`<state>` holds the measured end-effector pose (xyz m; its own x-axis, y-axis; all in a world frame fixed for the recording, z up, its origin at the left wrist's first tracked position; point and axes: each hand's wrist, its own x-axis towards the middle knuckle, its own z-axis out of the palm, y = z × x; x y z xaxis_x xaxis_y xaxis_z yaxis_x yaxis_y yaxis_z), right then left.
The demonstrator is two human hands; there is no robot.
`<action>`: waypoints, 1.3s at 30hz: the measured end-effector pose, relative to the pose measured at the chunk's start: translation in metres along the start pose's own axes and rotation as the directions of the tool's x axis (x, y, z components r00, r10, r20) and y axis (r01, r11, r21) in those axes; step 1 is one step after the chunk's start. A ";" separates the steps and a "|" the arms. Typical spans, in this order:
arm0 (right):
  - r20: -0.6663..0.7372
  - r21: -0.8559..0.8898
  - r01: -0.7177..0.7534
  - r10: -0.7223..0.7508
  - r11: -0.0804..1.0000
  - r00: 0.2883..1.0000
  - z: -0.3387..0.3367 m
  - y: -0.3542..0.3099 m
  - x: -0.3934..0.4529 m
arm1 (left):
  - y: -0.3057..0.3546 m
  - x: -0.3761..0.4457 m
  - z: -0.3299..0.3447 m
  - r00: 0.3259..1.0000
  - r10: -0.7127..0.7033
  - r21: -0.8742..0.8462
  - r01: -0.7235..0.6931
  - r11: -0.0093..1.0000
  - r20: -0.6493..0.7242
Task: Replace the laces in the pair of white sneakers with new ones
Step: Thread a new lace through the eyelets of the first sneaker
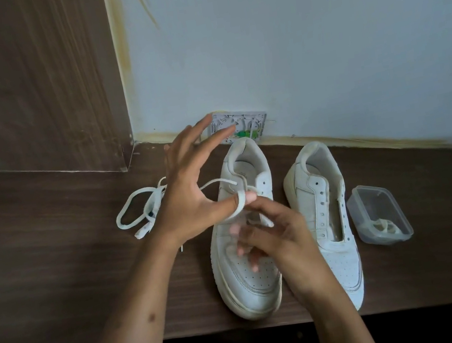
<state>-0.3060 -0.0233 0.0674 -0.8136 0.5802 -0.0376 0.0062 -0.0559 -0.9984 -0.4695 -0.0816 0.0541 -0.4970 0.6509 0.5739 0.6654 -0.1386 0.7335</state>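
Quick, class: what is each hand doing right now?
Left hand: pinching the white lace, other fingers spread.
Right hand: blurred over the sneaker; cannot tell.

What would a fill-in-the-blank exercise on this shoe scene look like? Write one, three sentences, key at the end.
1. The left hand pinches a white lace above the ____ sneaker of the pair.
2. The right sneaker has ____ lace in its eyelets.
3. The clear plastic container stands on the wooden table to the ____ of both sneakers.

Missing words: left; no; right
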 end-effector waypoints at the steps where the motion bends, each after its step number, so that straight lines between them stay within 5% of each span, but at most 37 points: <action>1: 0.111 0.062 -0.029 0.022 0.998 0.994 0.003 0.000 -0.001 | 0.002 0.001 0.001 1.000 0.001 -0.011 -0.002 1.000 -0.022; 5: 0.251 0.175 -0.101 0.055 0.979 0.966 -0.002 0.001 -0.001 | -0.001 0.004 -0.003 0.980 -0.011 -0.048 0.002 0.999 -0.199; 10: 0.016 0.176 -0.079 0.077 0.981 0.997 -0.044 -0.005 -0.004 | -0.017 0.007 -0.014 0.896 -0.258 -0.216 0.189 0.958 -0.362; 13: -0.155 0.115 -0.047 0.064 0.992 0.986 -0.060 -0.005 -0.005 | -0.014 0.007 -0.015 0.915 -0.339 -0.271 0.276 0.922 -0.219; 16: -0.269 0.083 -0.005 0.028 0.997 0.963 -0.060 -0.003 -0.002 | -0.004 0.003 -0.014 0.988 -0.143 -0.265 0.152 0.952 0.053; 19: -0.253 -0.004 0.008 -0.009 1.000 0.967 -0.049 -0.004 0.002 | 0.002 0.001 -0.006 0.985 0.002 -0.287 0.048 0.957 0.170; 25: -0.128 -0.049 0.045 -0.051 0.998 0.990 -0.033 -0.007 0.009 | 0.003 -0.002 0.026 0.976 0.064 -0.035 -0.058 0.998 0.210; 30: -0.118 -0.073 -0.045 0.036 0.996 0.992 -0.050 -0.011 0.006 | 0.002 0.003 0.016 0.996 0.006 -0.038 -0.009 0.999 -0.094; 35: -0.107 -0.099 -0.071 0.061 0.992 0.992 -0.074 -0.009 0.001 | -0.008 0.005 -0.002 0.829 -0.299 -0.226 0.214 0.950 -0.472; 39: -0.182 -0.071 -0.038 0.024 0.997 0.983 -0.079 -0.007 -0.001 | -0.019 0.004 -0.012 0.797 -0.400 -0.275 0.301 0.913 -0.453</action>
<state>-0.2593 0.0410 0.0707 -0.6938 0.7169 -0.0689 0.0785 -0.0198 -0.9967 -0.4906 -0.0854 0.0468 -0.9144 0.2357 0.3291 0.3043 -0.1360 0.9428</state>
